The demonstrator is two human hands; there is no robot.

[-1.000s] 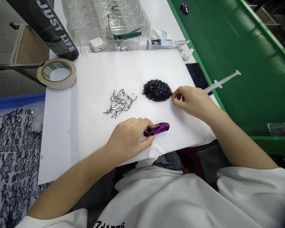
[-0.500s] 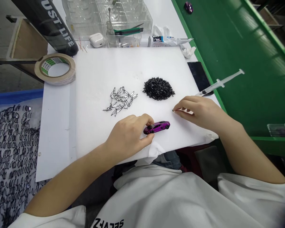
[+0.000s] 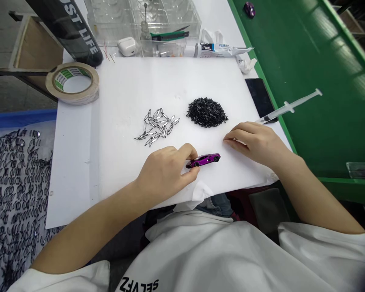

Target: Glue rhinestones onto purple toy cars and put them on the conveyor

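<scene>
My left hand (image 3: 167, 170) pinches the rear of a small purple toy car (image 3: 206, 159) that rests on a white sheet (image 3: 170, 81). My right hand (image 3: 255, 142) lies on the sheet to the right of the car, fingers pressed together around a tiny dark piece that I can barely make out. Behind it sits a heap of small black parts (image 3: 207, 112). A loose cluster of silvery leaf-shaped parts (image 3: 158, 126) lies to the left of the heap.
A tape roll (image 3: 73, 83) sits at the back left. A syringe (image 3: 288, 106) and a black phone (image 3: 259, 94) lie at the sheet's right edge, beside a green conveyor (image 3: 307, 61) carrying another purple car (image 3: 249, 9). Clear trays (image 3: 146, 18), an earbud case (image 3: 126, 46) and a tube (image 3: 219, 48) stand behind.
My right hand drew back from the edge of the black heap toward me and the car, fingers still pinched. The left hand stayed on the car.
</scene>
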